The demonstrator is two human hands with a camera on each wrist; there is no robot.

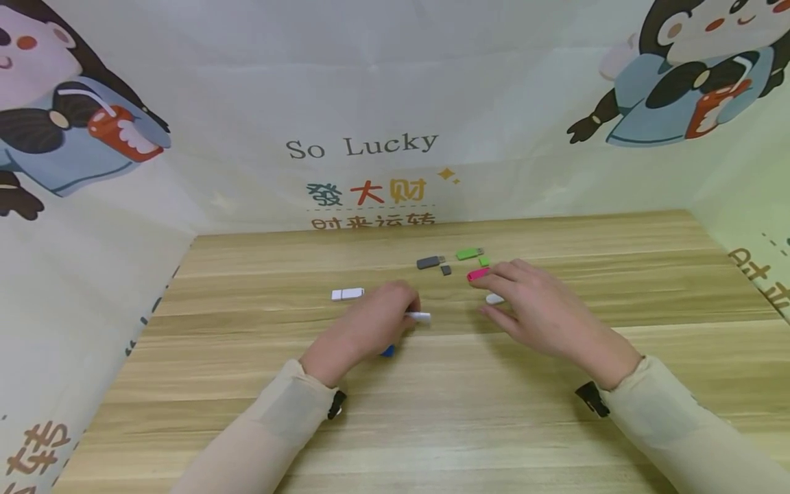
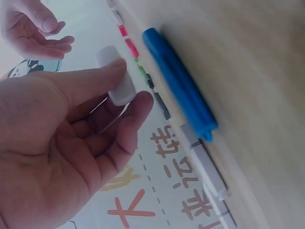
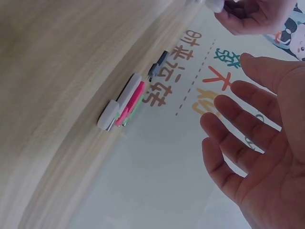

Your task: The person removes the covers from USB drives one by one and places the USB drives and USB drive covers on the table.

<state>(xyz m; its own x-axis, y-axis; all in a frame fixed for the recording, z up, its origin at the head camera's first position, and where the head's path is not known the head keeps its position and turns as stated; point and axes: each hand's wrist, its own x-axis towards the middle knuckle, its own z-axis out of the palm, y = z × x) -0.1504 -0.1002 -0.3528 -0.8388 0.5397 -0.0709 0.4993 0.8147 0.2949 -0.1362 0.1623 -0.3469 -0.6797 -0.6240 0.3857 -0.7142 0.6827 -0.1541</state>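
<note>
The left hand (image 1: 376, 319) pinches a white stick (image 1: 422, 317); the right hand (image 1: 535, 310) spreads loosely.

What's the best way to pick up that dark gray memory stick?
I'd pinch the long edges of the gray stick's body, coming from above. It lies flat, with its slim length easy to straddle. Favor the left half in the head view: the metal plug and loose gray cap are at the right.
</note>
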